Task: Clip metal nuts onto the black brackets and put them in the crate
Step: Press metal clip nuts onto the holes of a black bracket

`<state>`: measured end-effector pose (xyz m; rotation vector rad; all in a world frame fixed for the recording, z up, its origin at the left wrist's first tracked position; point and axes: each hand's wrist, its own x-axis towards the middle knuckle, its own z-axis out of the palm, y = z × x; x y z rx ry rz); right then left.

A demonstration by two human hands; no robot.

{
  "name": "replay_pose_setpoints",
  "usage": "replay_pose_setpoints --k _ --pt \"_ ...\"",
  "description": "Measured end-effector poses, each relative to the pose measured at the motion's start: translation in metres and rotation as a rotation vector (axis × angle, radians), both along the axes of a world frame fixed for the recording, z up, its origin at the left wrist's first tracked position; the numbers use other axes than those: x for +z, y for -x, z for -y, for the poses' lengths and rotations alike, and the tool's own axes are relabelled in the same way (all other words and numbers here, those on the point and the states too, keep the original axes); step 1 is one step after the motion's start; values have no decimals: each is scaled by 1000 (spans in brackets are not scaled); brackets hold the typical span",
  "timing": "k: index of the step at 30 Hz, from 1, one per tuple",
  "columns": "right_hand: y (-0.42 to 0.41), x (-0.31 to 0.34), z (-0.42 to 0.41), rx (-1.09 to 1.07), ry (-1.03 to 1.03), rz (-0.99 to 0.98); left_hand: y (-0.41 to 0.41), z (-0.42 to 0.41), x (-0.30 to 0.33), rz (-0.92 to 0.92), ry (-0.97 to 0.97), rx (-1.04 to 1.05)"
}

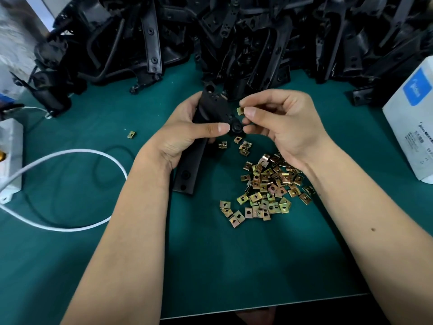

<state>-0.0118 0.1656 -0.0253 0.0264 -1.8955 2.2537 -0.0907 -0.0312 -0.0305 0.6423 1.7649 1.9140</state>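
Note:
My left hand grips a long black bracket at mid-table, its lower end resting on the green mat. My right hand pinches one brass-coloured metal nut between thumb and forefinger, right beside the bracket's upper right edge. A heap of several loose metal nuts lies on the mat below my right wrist. No crate shows in this view.
A big pile of black brackets fills the back of the green mat. A white box stands at the right edge. A white cable loops at left beside a white device. One stray nut lies left.

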Motion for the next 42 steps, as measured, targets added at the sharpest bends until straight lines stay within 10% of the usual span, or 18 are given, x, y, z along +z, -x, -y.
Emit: replay_pose_setpoints --k 33,42 --pt "3 -1 6 0 205 296 -3 -10 -1 -29 55 12" --pt "6 -4 1 -164 -149 247 -4 -17 -6 -78 45 117"
